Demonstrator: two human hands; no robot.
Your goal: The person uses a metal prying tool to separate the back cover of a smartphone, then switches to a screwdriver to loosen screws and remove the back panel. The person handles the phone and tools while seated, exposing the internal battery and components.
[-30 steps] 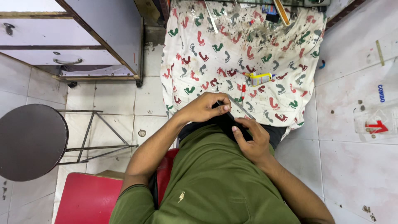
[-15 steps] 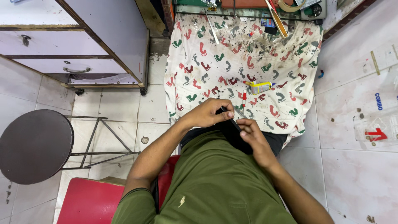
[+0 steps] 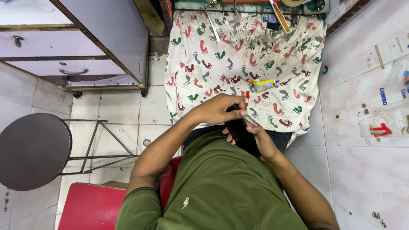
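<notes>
Both hands are now lifting the black phone [image 3: 240,132] off the lap: left hand [image 3: 219,110] pinching its top, right hand [image 3: 260,140] cradling it underneath, near the footprint cloth's [image 3: 213,55] front edge.

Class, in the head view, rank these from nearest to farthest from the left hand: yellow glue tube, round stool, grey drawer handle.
From the left hand:
1. Yellow glue tube, on the cloth just beyond.
2. Grey drawer handle, upper left.
3. Round stool, far left.
</notes>
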